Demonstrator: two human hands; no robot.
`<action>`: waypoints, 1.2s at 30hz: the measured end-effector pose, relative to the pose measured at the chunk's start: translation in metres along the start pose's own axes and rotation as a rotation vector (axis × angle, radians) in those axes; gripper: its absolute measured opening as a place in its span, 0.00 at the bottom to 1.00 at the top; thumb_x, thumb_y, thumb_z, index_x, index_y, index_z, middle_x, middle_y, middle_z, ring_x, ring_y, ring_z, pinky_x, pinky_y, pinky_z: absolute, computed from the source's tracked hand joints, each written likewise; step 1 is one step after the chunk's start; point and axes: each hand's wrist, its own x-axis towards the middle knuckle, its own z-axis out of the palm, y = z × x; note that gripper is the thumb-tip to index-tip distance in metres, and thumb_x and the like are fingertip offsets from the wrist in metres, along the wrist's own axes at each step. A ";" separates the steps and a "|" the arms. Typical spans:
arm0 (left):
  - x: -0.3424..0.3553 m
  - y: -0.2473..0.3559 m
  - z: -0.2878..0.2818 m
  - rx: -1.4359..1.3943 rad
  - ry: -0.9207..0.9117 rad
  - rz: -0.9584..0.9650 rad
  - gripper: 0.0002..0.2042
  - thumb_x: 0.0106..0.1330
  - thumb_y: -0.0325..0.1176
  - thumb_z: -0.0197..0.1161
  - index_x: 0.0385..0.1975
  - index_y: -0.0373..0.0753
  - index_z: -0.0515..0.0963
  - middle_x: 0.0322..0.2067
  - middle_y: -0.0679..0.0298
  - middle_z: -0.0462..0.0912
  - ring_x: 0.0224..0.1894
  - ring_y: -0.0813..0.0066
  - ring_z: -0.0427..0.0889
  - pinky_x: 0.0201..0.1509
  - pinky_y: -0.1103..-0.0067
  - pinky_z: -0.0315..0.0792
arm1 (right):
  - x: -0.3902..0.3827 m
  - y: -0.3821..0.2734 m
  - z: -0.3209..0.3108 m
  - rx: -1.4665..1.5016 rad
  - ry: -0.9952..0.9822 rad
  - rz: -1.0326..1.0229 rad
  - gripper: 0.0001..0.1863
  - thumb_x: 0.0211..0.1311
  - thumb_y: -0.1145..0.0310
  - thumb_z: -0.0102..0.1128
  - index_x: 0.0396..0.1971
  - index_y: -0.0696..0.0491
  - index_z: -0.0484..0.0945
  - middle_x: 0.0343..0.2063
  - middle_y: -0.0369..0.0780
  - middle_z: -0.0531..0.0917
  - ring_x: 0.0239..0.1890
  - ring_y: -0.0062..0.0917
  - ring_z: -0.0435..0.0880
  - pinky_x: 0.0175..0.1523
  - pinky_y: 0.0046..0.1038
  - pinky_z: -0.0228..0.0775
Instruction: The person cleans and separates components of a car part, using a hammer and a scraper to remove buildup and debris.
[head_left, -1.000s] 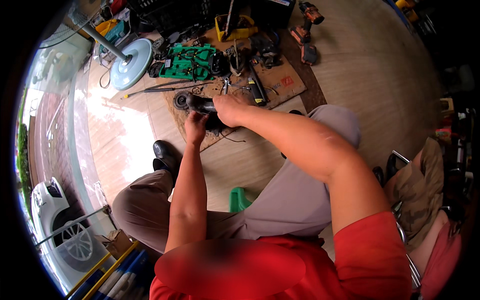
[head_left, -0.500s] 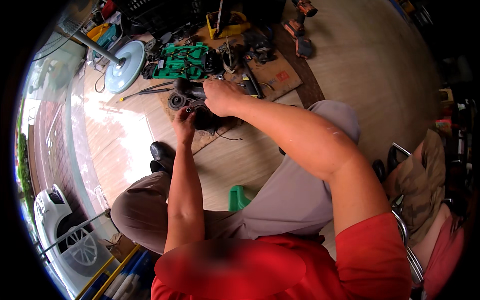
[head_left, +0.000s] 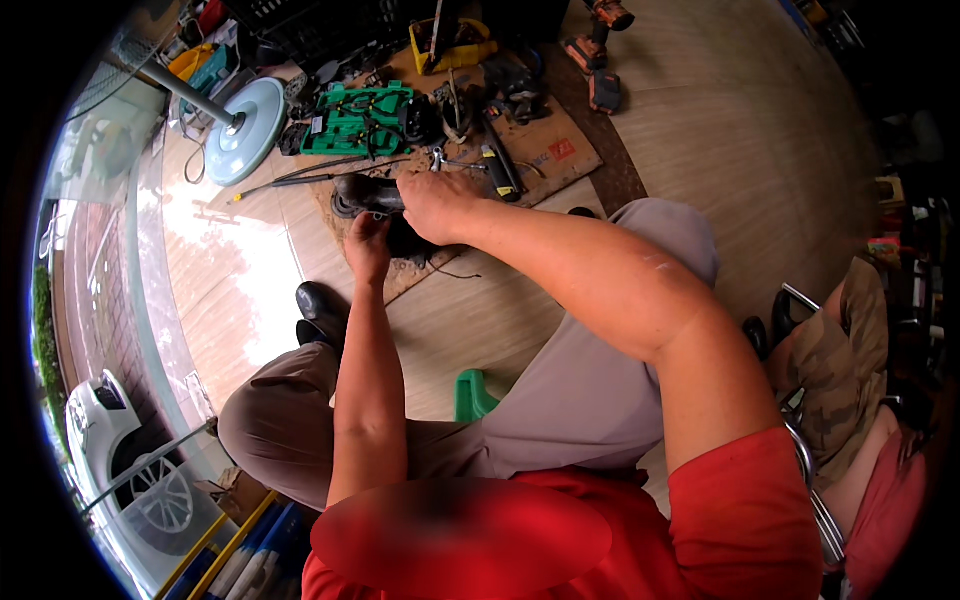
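My right hand [head_left: 440, 205] is wrapped round the handle of a dark hammer [head_left: 353, 190] with a thick, rounded head. The hammer lies sideways above my left hand [head_left: 368, 245], which pinches a small socket-like metal piece [head_left: 378, 215]. Just under the hammer, the head seems to meet or nearly meet that piece; I cannot tell which. A dark round machine part [head_left: 408, 243] sits on the cardboard beneath, largely hidden by my hands. Beside it is a second round part, mostly covered by the hammer head.
Cardboard [head_left: 565, 160] covers the work area. On it lie a green tool case [head_left: 350, 120], a ratchet wrench [head_left: 440, 158], a black tube [head_left: 500, 145] and a yellow tray [head_left: 470, 52]. A fan base [head_left: 245, 130] stands left, a cordless drill [head_left: 600, 60] far right. Another person [head_left: 840, 340] sits at right.
The hammer has come down toward me and slightly left, over the small metal piece. My right hand has lowered with it. My left hand stays almost in place.
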 end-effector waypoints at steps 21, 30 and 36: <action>-0.008 0.025 0.009 -0.030 0.023 0.014 0.07 0.59 0.20 0.66 0.36 0.34 0.78 0.28 0.70 0.79 0.32 0.84 0.74 0.40 0.84 0.70 | 0.016 0.004 0.029 -0.040 0.020 0.051 0.12 0.62 0.71 0.47 0.43 0.57 0.75 0.40 0.49 0.84 0.46 0.42 0.83 0.50 0.39 0.75; -0.003 -0.001 0.009 -0.100 0.064 -0.002 0.15 0.57 0.19 0.66 0.45 0.34 0.78 0.31 0.69 0.81 0.34 0.84 0.76 0.43 0.84 0.71 | 0.019 0.009 0.031 -0.017 0.064 0.047 0.10 0.59 0.70 0.51 0.39 0.57 0.75 0.35 0.49 0.84 0.42 0.44 0.83 0.48 0.43 0.73; -0.004 0.014 0.011 0.005 -0.001 0.008 0.15 0.58 0.19 0.66 0.46 0.35 0.78 0.31 0.70 0.80 0.34 0.85 0.76 0.43 0.85 0.71 | 0.015 0.014 0.016 0.022 0.104 0.039 0.12 0.59 0.68 0.53 0.40 0.56 0.76 0.37 0.49 0.84 0.44 0.43 0.83 0.49 0.42 0.73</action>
